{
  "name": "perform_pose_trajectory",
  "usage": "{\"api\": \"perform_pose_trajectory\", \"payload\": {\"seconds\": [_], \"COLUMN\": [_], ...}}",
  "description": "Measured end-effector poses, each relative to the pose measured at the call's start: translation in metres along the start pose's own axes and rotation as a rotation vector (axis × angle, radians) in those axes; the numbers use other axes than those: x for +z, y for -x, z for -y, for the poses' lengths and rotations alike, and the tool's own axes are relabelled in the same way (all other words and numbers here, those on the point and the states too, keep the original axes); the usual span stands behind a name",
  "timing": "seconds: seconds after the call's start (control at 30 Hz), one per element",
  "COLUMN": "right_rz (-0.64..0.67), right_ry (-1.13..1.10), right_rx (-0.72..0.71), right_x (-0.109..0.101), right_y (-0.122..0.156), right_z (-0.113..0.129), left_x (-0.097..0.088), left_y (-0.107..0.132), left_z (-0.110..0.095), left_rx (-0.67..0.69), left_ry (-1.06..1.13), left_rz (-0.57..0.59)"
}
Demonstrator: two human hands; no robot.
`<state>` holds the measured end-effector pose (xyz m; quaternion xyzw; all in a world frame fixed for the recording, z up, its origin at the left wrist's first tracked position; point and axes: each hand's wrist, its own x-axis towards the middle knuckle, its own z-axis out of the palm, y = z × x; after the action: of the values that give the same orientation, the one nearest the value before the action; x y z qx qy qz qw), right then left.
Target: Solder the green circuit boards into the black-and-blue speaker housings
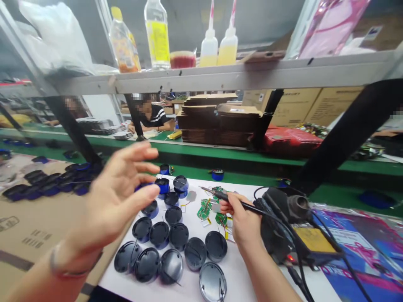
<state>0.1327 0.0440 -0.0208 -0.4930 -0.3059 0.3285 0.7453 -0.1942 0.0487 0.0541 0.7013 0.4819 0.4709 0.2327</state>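
White sheet point(236, 264), lower centre; right hand point(244, 220) grips slim black iron point(221, 195); left hand point(116, 193), left of centre, half-spread, empty.

Soldering iron point(221, 194): black, slim, slanted; tip seemingly near green circuit boards point(204, 208).

Black-and-blue housings point(178, 236), green circuit boards point(204, 209), black soldering iron point(222, 195), yellow sponge point(313, 239)
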Motion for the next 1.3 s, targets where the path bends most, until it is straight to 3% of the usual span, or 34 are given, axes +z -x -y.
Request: {"api": "perform_pose_trajectory", "payload": {"seconds": [0.07, 0.13, 0.27, 0.37, 0.83, 1.3], "right_rz": [0.026, 0.052, 0.097, 0.108, 0.073, 0.1], "right_ry": [-0.001, -0.008, -0.025, -0.031, -0.064, -0.04], "right_rx": [0.021, 0.043, 0.073, 0.084, 0.083, 0.069], "right_x": [-0.002, -0.004, -0.004, -0.002, 0.001, 0.002], "right_y": [-0.001, -0.002, -0.004, -0.003, 0.0, 0.0], "right_z": [-0.012, -0.021, -0.034, -0.04, -0.046, -0.05], "left_x": [0.047, 0.064, 0.054, 0.049, 0.058, 0.06], "left_y": [-0.021, -0.02, 0.007, 0.019, 0.026, 0.031], "left_z": [-0.039, -0.033, 0.026, 0.043, 0.045, 0.051], "left_rx": [-0.042, -0.186, -0.287, -0.326, -0.332, -0.341], "left_ry": [0.049, -0.014, -0.077, -0.076, -0.119, -0.117], "left_rz": [0.151, 0.209, 0.141, 0.162, 0.269, 0.284]}}
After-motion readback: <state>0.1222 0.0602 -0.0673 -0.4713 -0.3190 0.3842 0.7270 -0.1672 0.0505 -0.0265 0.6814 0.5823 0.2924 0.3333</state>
